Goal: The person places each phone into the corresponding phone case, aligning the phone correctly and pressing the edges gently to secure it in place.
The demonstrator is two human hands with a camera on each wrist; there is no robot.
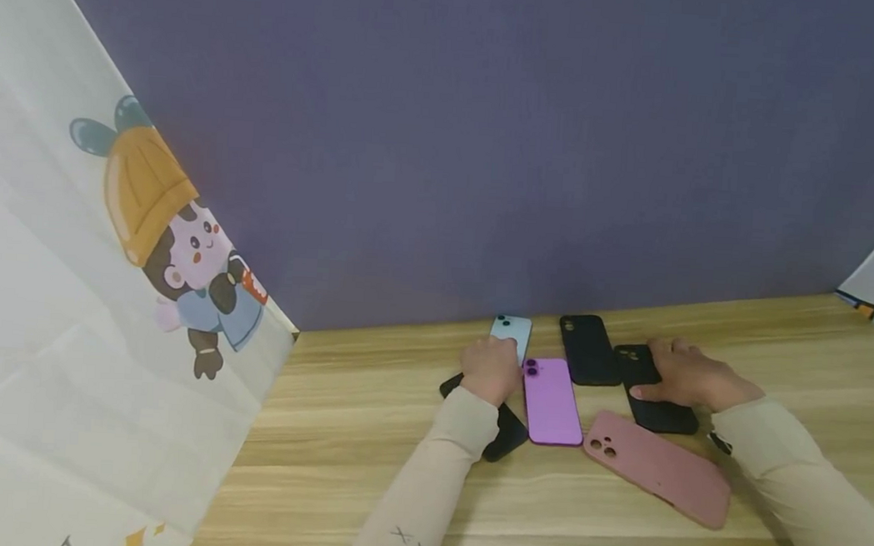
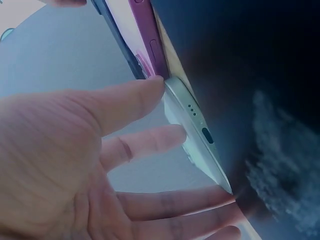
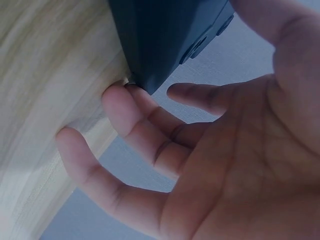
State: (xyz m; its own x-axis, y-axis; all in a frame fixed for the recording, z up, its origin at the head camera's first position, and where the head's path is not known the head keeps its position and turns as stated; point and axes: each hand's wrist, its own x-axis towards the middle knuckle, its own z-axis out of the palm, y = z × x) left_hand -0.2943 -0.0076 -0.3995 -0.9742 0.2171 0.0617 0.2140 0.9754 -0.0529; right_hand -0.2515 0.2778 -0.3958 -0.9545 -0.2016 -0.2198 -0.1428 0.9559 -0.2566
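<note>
My left hand (image 1: 490, 368) lies on a light blue phone (image 1: 512, 328) at the back of the wooden table (image 1: 367, 436). In the left wrist view its straight fingers (image 2: 145, 142) touch the phone's bottom edge (image 2: 200, 131), beside a purple phone (image 2: 145, 35). That purple phone (image 1: 552, 399) lies face down just right of the hand. My right hand (image 1: 689, 376) rests over a black phone case (image 1: 655, 399), thumb on top. In the right wrist view its fingertips (image 3: 120, 100) meet the table at the case's corner (image 3: 165, 40).
A second black case (image 1: 588, 349) lies near the purple wall (image 1: 490, 143). A pink case (image 1: 658, 468) is nearer me on the right. Another black case (image 1: 506, 434) lies partly under my left forearm. A cartoon-printed cloth (image 1: 91, 285) hangs at the left.
</note>
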